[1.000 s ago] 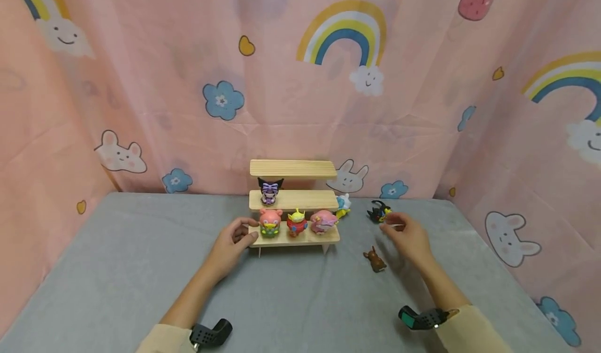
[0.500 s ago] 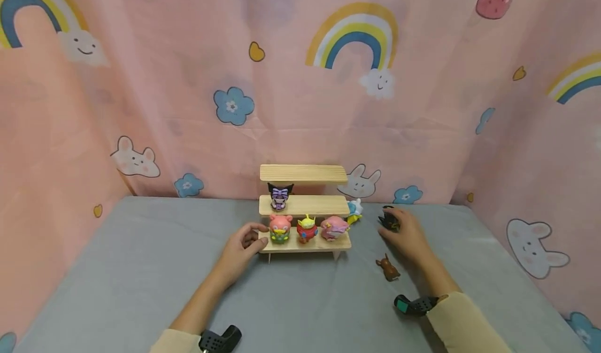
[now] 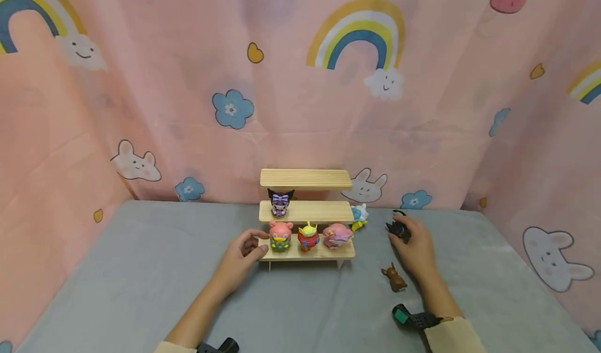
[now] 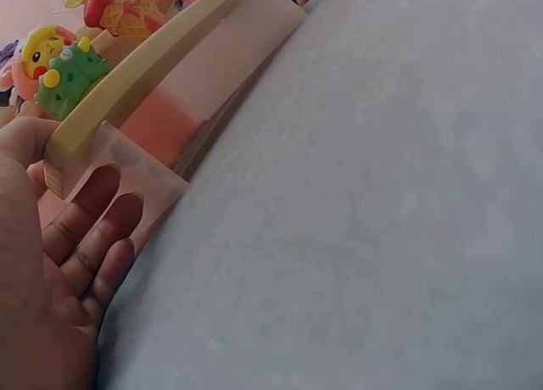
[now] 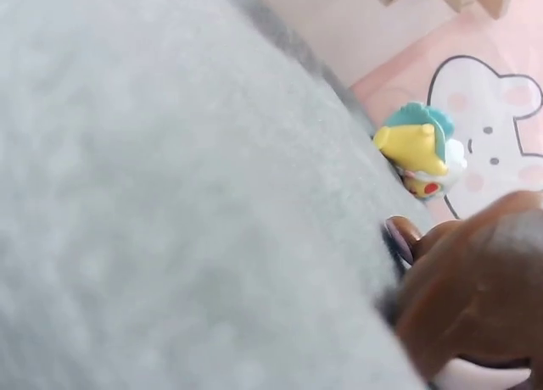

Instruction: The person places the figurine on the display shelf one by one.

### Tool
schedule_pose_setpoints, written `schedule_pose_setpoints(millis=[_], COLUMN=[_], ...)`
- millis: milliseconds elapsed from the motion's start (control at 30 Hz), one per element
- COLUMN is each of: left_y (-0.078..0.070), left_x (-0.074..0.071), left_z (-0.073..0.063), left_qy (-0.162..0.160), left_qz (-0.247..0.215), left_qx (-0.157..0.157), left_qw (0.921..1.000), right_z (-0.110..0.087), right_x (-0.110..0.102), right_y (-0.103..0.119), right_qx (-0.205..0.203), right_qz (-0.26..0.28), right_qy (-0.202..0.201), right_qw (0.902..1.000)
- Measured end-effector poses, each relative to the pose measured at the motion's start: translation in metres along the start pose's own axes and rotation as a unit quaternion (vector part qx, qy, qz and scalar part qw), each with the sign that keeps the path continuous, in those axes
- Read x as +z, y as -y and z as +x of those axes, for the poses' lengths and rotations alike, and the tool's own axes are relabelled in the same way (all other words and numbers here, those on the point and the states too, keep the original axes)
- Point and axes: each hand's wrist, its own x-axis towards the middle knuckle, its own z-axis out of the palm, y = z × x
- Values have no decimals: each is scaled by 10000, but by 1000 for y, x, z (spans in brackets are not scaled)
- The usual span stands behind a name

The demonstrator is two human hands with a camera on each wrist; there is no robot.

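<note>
My left hand pinches the left end of the wooden display stand's lowest shelf between thumb and index finger; in the left wrist view its other fingers lie against the translucent stand leg. My right hand holds a small black figurine on the cloth, thumb in front and fingers behind, partly covering it. Nearer me lies a brown figurine, large and close in the right wrist view. Along the bottom shelf stand a pink-and-green figurine, a red-and-yellow one and a pink one.
A black-eared purple figurine stands on the middle shelf; above is the top shelf. A blue, white and yellow figurine lies on the cloth right of the stand. A pink patterned curtain closes the back and sides.
My right hand has come from beside the black figurine to closing its fingers around it. My left hand stays at the stand's end. The head view has shifted slightly.
</note>
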Motion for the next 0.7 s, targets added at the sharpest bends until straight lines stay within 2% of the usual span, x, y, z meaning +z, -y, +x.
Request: schedule_pose_setpoints(millis=[100, 267, 400, 500, 700], left_y=[-1, -1, -2, -3, -4], left_x=[0, -2, -3, -3, -2], left_z=[-1, -1, -1, -1, -3], left_qy=[79, 63, 66, 124, 62], left_qz=[-11, -61, -66, -83, -183], left_qx=[112, 140, 108, 121, 83], left_qw=[9999, 9999, 9999, 9998, 9998], right_z=[-1, -2, -3, -4, 0], right_x=[-1, -1, 1, 1, 2], right_y=[5, 6, 4, 3, 4], right_qx=[464, 1201, 1411, 1467, 1485], right_qz=[109, 456, 705, 635, 582], right_qy=[-241, -667, -887, -1031, -1038], right_qw=[9986, 9895, 9835, 9817, 9817])
